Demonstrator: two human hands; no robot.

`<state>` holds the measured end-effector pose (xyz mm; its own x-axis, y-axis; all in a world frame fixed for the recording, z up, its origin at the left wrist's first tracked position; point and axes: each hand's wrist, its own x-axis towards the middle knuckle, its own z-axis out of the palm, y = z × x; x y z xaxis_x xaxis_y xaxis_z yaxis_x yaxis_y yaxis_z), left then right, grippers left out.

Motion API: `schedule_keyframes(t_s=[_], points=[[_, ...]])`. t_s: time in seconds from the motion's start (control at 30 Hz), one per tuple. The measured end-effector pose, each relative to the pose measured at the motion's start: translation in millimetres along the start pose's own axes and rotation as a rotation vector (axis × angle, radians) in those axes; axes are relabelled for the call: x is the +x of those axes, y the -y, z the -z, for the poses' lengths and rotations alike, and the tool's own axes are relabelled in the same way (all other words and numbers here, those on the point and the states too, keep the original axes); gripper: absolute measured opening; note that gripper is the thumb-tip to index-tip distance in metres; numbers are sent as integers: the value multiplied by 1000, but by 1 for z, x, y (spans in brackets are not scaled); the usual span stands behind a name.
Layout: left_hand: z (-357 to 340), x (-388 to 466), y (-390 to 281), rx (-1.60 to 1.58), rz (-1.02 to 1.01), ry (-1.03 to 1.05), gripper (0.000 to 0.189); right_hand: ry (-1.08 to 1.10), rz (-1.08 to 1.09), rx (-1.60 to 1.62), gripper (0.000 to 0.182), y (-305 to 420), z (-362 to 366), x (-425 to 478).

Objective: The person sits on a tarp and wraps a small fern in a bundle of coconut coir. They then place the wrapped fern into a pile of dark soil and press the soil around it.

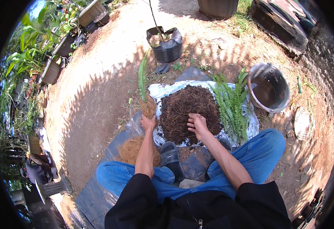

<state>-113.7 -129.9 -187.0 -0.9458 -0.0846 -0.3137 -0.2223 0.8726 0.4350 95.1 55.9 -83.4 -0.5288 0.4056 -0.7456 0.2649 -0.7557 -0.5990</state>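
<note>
My left hand is closed around the lower part of a ball of brown coconut fibre. A single green fern frond rises from its top. My right hand hovers over a mound of dark fibrous potting mix, fingers curled; whether it pinches a strand cannot be told. The mound lies on a white plastic sheet. Several cut-looking fern fronds lie on the sheet's right side. Loose coconut fibre is heaped on dark tiles beside my left forearm.
A bucket of murky water stands right of the ferns. Beyond the sheet is a black grow bag with a thin stem. A large pot stands farther back. Planters line the left. A pale round slab lies at right.
</note>
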Motion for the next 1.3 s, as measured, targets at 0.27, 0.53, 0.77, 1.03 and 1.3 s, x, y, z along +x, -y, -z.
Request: schedule_keyframes(t_s=[0.27, 0.53, 0.77, 1.03, 1.3], points=[[3, -19, 32, -232, -166, -163, 91, 5, 2, -12, 18, -1, -4, -3], [62, -119, -56, -609, -463, -12, 65, 104, -96, -23, 49, 6, -24, -23], [80, -202, -96, -658, -582, 180, 58, 512, -54, 332, 53, 33, -33, -67], [64, -211, -102, -701, -650, 257, 49, 430, 83, 342, 45, 24, -23, -56], [68, -200, -110, -974, -405, 363, 34, 443, 96, 263, 42, 24, -25, -57]])
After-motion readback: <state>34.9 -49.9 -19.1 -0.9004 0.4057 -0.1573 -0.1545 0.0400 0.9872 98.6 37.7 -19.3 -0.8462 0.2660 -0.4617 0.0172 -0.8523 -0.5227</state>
